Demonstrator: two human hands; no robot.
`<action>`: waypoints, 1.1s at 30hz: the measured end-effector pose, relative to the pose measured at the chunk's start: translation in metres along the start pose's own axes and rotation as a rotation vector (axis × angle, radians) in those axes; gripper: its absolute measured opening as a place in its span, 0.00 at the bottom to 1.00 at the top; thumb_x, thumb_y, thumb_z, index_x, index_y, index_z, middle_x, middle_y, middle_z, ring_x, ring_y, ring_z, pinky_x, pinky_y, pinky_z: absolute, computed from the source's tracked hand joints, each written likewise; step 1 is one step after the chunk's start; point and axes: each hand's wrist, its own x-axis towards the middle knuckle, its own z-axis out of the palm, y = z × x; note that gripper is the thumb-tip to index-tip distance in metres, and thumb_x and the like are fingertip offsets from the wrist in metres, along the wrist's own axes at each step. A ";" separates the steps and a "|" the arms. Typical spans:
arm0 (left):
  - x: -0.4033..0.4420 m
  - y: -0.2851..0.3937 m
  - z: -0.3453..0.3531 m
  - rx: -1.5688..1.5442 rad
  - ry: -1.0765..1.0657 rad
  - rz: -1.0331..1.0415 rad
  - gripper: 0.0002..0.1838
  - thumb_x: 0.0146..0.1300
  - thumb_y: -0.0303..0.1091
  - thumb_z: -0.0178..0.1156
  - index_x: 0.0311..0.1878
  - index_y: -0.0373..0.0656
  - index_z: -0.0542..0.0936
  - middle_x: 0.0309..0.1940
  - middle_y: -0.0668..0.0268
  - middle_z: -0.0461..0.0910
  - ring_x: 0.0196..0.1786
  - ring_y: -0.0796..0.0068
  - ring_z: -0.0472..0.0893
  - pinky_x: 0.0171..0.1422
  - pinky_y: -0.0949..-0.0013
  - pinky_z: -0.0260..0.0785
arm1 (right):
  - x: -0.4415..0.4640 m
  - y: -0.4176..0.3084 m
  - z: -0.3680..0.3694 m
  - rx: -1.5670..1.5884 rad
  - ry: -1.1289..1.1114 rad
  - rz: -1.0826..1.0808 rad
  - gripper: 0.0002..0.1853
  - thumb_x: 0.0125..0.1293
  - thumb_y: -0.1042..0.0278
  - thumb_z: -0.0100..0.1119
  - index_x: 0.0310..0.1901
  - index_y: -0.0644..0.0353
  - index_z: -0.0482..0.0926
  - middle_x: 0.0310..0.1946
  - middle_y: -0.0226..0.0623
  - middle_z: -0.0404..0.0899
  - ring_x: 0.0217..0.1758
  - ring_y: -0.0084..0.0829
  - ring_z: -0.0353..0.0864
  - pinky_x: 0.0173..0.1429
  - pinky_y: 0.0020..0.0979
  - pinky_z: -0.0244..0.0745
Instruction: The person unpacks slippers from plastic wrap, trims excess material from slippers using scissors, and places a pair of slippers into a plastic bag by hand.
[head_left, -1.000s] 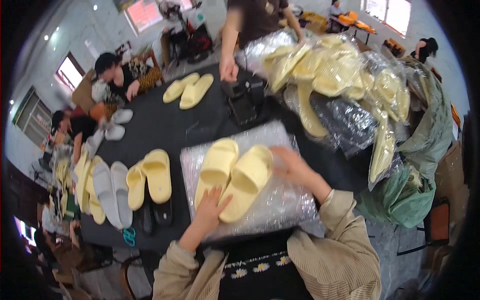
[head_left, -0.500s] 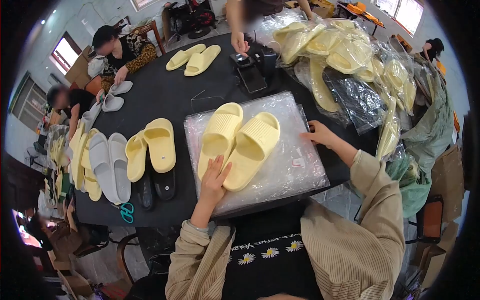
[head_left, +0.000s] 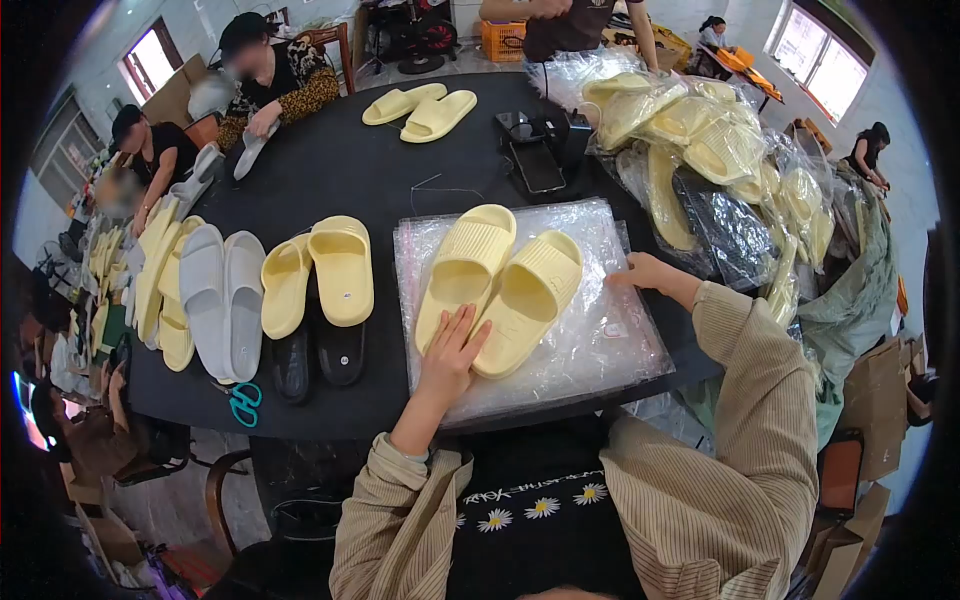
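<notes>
A pair of pale yellow slide slippers [head_left: 525,310] lies soles down on a stack of clear plastic bags [head_left: 600,340] in front of me. My left hand [head_left: 447,355] rests on the heel ends of the slippers, its fingers stretched out flat. At the right edge of the stack, my right hand [head_left: 648,275] has its thumb and fingers bent together on the plastic bag edge. How many layers they pinch is hidden.
Left of the stack are yellow slippers [head_left: 341,270], black slippers [head_left: 342,352], grey slippers [head_left: 243,310] and teal scissors [head_left: 246,404]. A phone [head_left: 537,165] and bagged yellow slippers [head_left: 725,150] lie at the back right. Co-workers [head_left: 262,85] stand or sit around the black table [head_left: 330,170].
My view has shifted slightly; both hands stay by the slippers and bags. The co-worker opposite has drawn a hand back from the phone area. A left co-worker now holds a grey slipper tilted up.
</notes>
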 end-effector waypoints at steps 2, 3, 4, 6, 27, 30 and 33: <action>0.001 0.001 -0.001 -0.004 0.003 -0.006 0.28 0.50 0.22 0.57 0.59 0.44 0.77 0.63 0.50 0.71 0.67 0.52 0.70 0.72 0.48 0.58 | 0.003 0.004 -0.001 0.101 -0.010 0.039 0.28 0.55 0.53 0.71 0.50 0.68 0.79 0.45 0.43 0.82 0.48 0.37 0.82 0.52 0.34 0.75; 0.000 0.000 0.000 -0.005 0.008 -0.005 0.28 0.50 0.22 0.57 0.59 0.44 0.77 0.63 0.50 0.71 0.67 0.52 0.70 0.72 0.48 0.58 | 0.010 0.014 0.002 0.310 -0.100 0.005 0.27 0.56 0.55 0.71 0.51 0.68 0.78 0.46 0.43 0.82 0.49 0.36 0.82 0.52 0.35 0.76; -0.001 -0.001 0.001 0.001 0.006 -0.004 0.28 0.49 0.22 0.58 0.59 0.43 0.77 0.63 0.50 0.71 0.67 0.53 0.70 0.72 0.48 0.58 | 0.011 0.017 0.002 0.516 -0.191 -0.031 0.25 0.58 0.58 0.70 0.52 0.67 0.77 0.48 0.42 0.81 0.51 0.36 0.81 0.53 0.36 0.76; -0.001 -0.002 0.002 0.011 0.011 -0.003 0.29 0.49 0.22 0.58 0.59 0.43 0.77 0.63 0.50 0.71 0.67 0.53 0.70 0.72 0.48 0.58 | 0.010 0.017 0.003 0.613 -0.184 -0.040 0.24 0.59 0.60 0.69 0.52 0.67 0.78 0.47 0.41 0.81 0.49 0.35 0.82 0.52 0.36 0.77; -0.002 -0.002 0.001 -0.046 0.017 -0.047 0.30 0.48 0.22 0.61 0.60 0.43 0.76 0.65 0.49 0.68 0.68 0.50 0.68 0.73 0.46 0.57 | -0.032 0.008 0.007 0.966 -0.385 0.047 0.22 0.63 0.67 0.63 0.57 0.66 0.75 0.50 0.43 0.81 0.52 0.34 0.81 0.59 0.39 0.77; -0.002 -0.002 0.001 -0.043 0.054 -0.034 0.30 0.48 0.22 0.61 0.60 0.43 0.77 0.65 0.48 0.69 0.67 0.49 0.69 0.72 0.46 0.58 | -0.035 0.021 0.016 0.931 -0.428 0.131 0.20 0.65 0.71 0.61 0.58 0.67 0.74 0.50 0.44 0.81 0.51 0.34 0.82 0.59 0.38 0.77; -0.004 -0.004 -0.004 -0.050 0.082 -0.045 0.30 0.48 0.22 0.61 0.59 0.43 0.78 0.65 0.48 0.69 0.67 0.48 0.70 0.72 0.47 0.59 | -0.043 0.004 -0.004 0.787 -0.350 -0.053 0.18 0.66 0.69 0.61 0.56 0.66 0.76 0.47 0.40 0.82 0.47 0.30 0.82 0.55 0.33 0.78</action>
